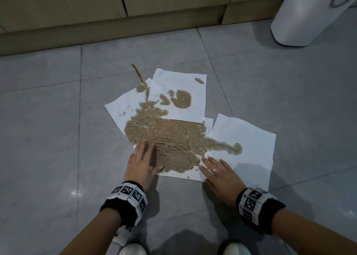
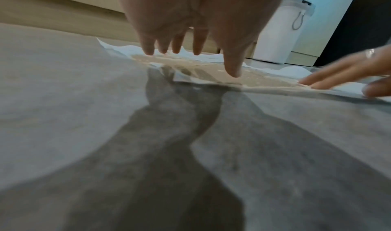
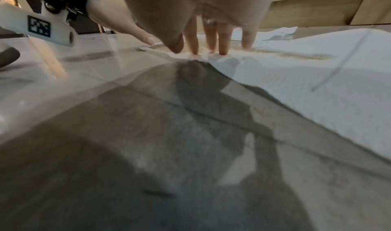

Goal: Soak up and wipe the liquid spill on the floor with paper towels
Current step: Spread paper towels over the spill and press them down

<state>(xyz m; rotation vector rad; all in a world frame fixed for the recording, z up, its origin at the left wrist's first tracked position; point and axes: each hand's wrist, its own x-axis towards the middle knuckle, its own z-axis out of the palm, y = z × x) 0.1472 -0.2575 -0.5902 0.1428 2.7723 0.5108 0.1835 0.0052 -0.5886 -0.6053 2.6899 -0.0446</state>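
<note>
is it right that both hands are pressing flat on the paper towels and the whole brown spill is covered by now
Not quite. Both the left hand and right hand press flat on the paper towels, but the head view shows a brown streak uncovered on the floor.

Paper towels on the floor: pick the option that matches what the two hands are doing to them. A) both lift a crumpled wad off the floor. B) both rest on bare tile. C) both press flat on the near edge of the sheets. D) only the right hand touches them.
C: the left hand and right hand lie with straight fingers on the near edge of the spread, brown-soaked paper towels.
</note>
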